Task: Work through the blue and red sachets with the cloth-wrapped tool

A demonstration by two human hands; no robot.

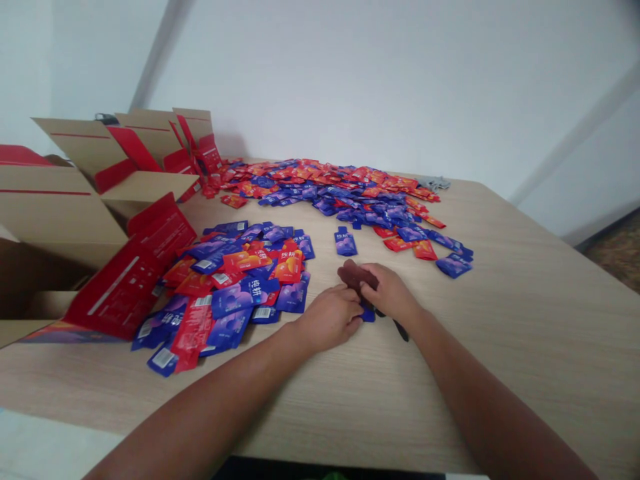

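My right hand (390, 290) is closed around a dark brown thing with rounded lobes (356, 275); its kind is not clear. My left hand (335, 317) lies against it with the fingers curled in, and what they pinch, if anything, is hidden. Part of a blue packet (369, 315) shows on the table between the two hands. Under my right wrist sticks out a thin black piece (401, 331), mostly covered. A single blue packet (345, 243) lies flat just beyond my hands.
To the left is a loose pile of blue and red packets (235, 293). A long heap of similar packets (320, 187) spreads along the back of the wooden table (500, 320). Open red-and-brown cardboard boxes (55, 220) stand at the left, and a grey item (434, 182) lies behind the heap.
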